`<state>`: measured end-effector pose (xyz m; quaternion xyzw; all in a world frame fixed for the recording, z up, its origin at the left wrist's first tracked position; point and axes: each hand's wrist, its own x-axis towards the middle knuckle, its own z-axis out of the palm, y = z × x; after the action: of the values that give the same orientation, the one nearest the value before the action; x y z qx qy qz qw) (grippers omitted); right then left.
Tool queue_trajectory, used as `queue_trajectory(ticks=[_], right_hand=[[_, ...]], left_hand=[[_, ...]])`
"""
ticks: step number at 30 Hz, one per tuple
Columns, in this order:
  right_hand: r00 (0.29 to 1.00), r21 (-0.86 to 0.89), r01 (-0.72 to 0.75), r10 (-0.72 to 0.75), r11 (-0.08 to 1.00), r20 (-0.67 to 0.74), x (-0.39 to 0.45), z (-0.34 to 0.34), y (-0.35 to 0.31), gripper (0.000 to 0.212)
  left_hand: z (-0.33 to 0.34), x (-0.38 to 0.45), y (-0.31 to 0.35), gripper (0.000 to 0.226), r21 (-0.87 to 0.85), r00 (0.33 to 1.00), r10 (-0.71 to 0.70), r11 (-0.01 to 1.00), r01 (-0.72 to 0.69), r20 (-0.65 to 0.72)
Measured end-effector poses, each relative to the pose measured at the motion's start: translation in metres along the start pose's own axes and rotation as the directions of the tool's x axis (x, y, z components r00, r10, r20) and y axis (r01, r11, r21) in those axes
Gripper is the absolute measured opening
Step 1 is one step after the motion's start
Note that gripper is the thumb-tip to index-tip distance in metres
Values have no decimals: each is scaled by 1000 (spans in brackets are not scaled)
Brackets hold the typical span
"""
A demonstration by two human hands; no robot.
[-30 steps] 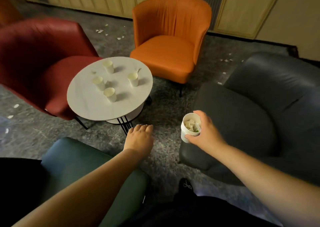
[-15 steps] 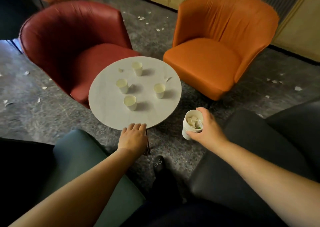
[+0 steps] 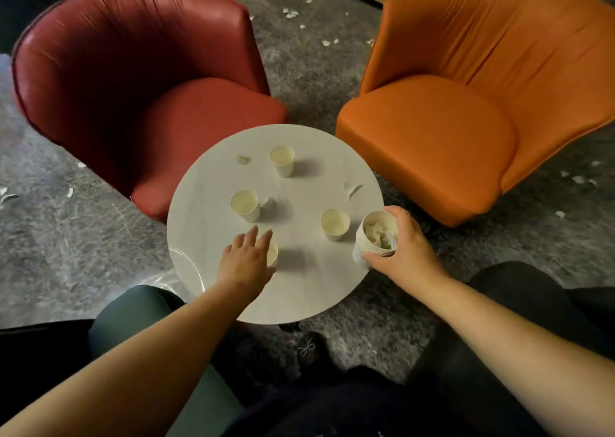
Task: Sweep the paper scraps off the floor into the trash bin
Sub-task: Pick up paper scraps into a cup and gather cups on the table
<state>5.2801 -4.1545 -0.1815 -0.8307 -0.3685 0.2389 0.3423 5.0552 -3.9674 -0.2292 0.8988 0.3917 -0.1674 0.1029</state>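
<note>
1. The grey speckled floor [image 3: 316, 80] carries the white paper scraps [image 3: 293, 13], scattered between the dark red leather armchair [image 3: 139, 80] and the orange fabric armchair [image 3: 466, 103], and more lie far left and far right. No trash bin and no broom show, so I judge the sweeping is not yet begun; scraps under the chairs may be missed.
2. The round white table [image 3: 299, 290] holds three free white paper cups and some torn pieces. A careless reach could knock a cup down and spill more litter.
3. The right hand [image 3: 404, 247] grasps a stack of white paper cups filled with scraps [image 3: 374, 237] at the table edge. If it tilts, the scraps fall back on the floor.
4. The left hand [image 3: 246, 257], fingers straight, covers the nearest small white cup [image 3: 273, 253]; whether it touches, I cannot tell. A light cup could tip.
</note>
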Motion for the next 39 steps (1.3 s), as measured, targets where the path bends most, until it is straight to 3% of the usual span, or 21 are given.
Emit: queue_trajectory(ticks=[7,11,18,24,28,33,36,39], right_hand=[[999,7,-9,9,1000,46,40,5,-1,88],[995,38,36,-39,999,87,73,7,-5,85],[963,46,94,-103,994,250,128,17,5,88],[903,14,126,-121,992,413,149,40,25,86],[878,-100,149,-85,984,471,157,56,41,85],[840,-207,147,-11,967,542,165,65,56,84],[841,-234,110,35,966,540,167,67,61,85],[851,-248,89,56,965,523,163,70,59,87]], left_hand=[[19,33,4,86,-8,987,-21,1000,23,157],[31,46,3,84,-94,971,-74,991,98,227],[35,63,8,77,-217,957,-176,949,227,232],[21,59,18,78,-363,946,-314,874,323,86],[5,53,17,78,-494,924,-374,820,291,-77],[-18,64,1,79,-600,818,-478,771,216,-319],[-24,79,-15,83,-620,775,-523,752,224,-354],[-23,98,-31,84,-602,814,-508,754,262,-283]])
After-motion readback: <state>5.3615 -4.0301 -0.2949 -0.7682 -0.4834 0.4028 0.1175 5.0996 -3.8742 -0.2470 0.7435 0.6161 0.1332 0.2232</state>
